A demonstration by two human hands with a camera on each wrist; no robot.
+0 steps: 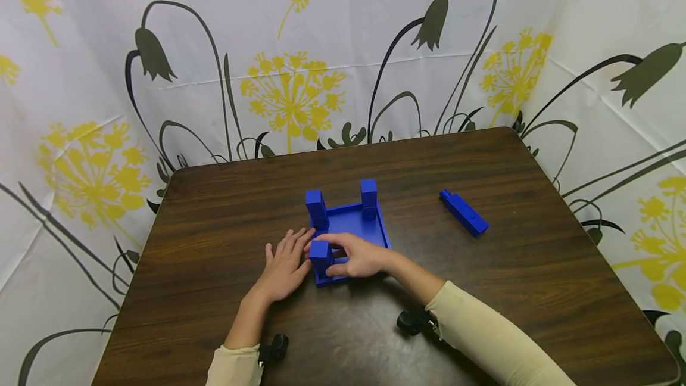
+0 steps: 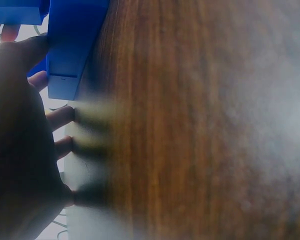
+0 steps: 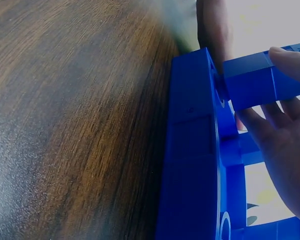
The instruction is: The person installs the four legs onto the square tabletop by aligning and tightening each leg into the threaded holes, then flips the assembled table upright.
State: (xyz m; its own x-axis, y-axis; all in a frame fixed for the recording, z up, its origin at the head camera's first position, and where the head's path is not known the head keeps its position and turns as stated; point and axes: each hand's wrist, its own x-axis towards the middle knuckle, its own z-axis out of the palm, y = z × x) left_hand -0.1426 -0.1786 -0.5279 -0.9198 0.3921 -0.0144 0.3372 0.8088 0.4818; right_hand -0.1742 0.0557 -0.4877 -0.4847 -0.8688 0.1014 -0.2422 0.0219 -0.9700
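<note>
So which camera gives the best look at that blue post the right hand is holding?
The head view: it shows the whole blue post standing at the near corner of the blue base, gripped by the right hand. The right wrist view shows only part of the post, close up against the base. The left wrist view shows blue edges only.

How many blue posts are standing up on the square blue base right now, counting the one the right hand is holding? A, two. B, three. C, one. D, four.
B: two posts stand at the far corners of the blue base, the right hand grips a third post at a near corner, and a fourth piece lies apart on the table.
</note>
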